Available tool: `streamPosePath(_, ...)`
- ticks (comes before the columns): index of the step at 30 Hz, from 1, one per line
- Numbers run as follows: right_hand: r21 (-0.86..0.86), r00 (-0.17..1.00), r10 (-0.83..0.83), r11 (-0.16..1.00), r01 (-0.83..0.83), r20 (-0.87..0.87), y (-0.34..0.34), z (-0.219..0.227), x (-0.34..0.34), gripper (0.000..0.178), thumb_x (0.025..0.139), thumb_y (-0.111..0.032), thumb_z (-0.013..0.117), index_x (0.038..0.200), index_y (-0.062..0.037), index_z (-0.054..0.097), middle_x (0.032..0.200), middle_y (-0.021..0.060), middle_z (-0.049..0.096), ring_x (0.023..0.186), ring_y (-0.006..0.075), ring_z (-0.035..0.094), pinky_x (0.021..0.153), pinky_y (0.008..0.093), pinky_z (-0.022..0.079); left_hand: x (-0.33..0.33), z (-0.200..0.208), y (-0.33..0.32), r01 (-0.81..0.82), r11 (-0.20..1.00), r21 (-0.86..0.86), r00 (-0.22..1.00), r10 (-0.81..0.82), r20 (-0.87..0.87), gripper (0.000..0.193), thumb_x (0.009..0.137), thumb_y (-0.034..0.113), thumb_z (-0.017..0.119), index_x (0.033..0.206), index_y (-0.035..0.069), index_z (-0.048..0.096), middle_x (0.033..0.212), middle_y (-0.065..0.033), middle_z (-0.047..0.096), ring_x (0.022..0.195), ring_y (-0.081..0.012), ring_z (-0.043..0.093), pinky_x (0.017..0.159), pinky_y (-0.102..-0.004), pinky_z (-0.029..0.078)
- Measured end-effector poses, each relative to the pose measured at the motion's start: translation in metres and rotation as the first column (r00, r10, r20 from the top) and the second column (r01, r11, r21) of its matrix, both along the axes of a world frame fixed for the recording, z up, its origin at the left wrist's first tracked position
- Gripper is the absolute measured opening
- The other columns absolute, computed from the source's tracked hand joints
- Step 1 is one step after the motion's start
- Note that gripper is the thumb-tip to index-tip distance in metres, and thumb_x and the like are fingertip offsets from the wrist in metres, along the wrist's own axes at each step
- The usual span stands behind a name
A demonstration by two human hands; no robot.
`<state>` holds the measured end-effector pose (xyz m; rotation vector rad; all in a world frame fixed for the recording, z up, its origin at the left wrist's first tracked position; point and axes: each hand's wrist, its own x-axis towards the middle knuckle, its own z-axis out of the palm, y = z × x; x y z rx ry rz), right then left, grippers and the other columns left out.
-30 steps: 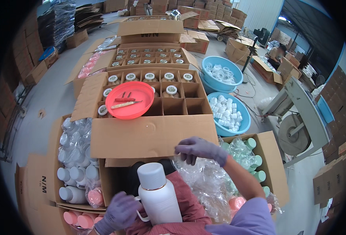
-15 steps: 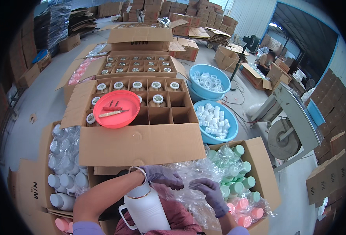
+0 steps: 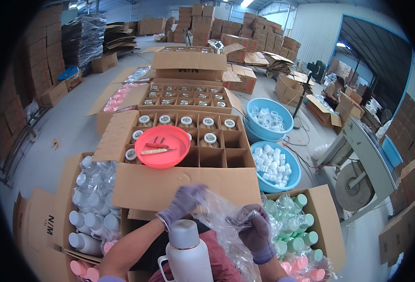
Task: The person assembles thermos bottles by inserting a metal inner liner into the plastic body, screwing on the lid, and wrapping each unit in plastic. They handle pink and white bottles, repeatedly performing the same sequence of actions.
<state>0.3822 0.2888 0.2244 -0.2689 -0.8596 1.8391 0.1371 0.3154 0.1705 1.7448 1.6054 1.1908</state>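
Between my forearms a white vacuum flask (image 3: 186,256) with a grey cap and a side handle stands upright at my lap. My left hand (image 3: 183,206), in a grey-purple glove, is slightly blurred and pinches the upper edge of a clear plastic bag (image 3: 221,214). Gloved the same way, my right hand (image 3: 256,232) is closed on the bag's other side, so the bag hangs stretched between both hands. To the right, an open carton (image 3: 329,221) holds bagged bottles with green and pink caps. Bottles with grey-white caps (image 3: 94,221) lie in a carton on the left.
Ahead stands a divided carton (image 3: 184,181) with several flasks in its cells. On it rests a red basin (image 3: 158,157) holding small tools. Blue basins (image 3: 292,181) of white caps and rings stand right of it. A grey machine (image 3: 357,164) and a seated person (image 3: 333,90) are farther right.
My hands have taken hold of the clear bag and raised it. The left hand has moved away from the flask's cap, which now shows fully. The view has tilted up and shifted left.
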Motion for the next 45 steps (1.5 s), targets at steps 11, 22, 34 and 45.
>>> streamPosePath(11,0.715,0.212,-0.686,0.632,-0.301,0.696,0.041,-0.133,-0.048,0.011,0.092,-0.007,0.062,0.101,-0.0027,0.067,0.085,0.0099,0.067,0.08,0.0194,0.068,0.073,0.0332,0.053,-0.047,-0.091,-0.12,-0.146,0.979,-0.145,0.747,0.205,0.632,0.037,0.102,0.024,0.051,0.127,-0.001,0.063,0.112,-0.0084,0.07,0.097,-0.0133,0.064,0.087,-0.0289,0.054)
streamPosePath(22,0.542,0.557,-0.041,0.297,-0.786,0.83,-0.111,-0.17,0.08,0.019,0.081,-0.017,0.064,0.096,-0.0073,0.064,0.094,0.0121,0.062,0.099,0.0327,0.061,0.091,0.044,0.047,0.034,-0.145,-0.335,-0.202,0.976,0.088,0.956,0.216,-0.2,0.041,0.083,0.027,0.072,0.114,0.001,0.065,0.118,-0.0211,0.062,0.109,-0.0401,0.059,0.096,-0.0502,0.045)
streamPosePath(34,0.108,0.122,0.039,0.262,-0.959,0.992,-0.115,-0.11,0.05,0.023,0.087,-0.026,0.064,0.099,-0.0063,0.069,0.094,0.0141,0.065,0.088,0.0327,0.059,0.085,0.041,0.046,-0.016,-0.045,-0.301,-0.152,0.774,-0.614,0.947,0.292,0.133,0.05,0.089,0.014,0.062,0.136,0.002,0.053,0.128,-0.014,0.064,0.114,-0.0176,0.061,0.101,-0.0353,0.047)
streamPosePath(45,0.756,0.77,0.047,-0.239,-0.61,0.636,-0.206,-0.116,-0.184,0.036,0.087,-0.027,0.064,0.119,-0.0101,0.062,0.119,0.0138,0.058,0.111,0.0329,0.056,0.103,0.0469,0.041,0.006,-0.16,-0.593,-0.904,0.411,-0.12,-0.006,0.267,0.964,0.015,0.091,0.013,0.054,0.103,0.003,0.057,0.096,-0.007,0.063,0.096,-0.0231,0.064,0.092,-0.0431,0.057)
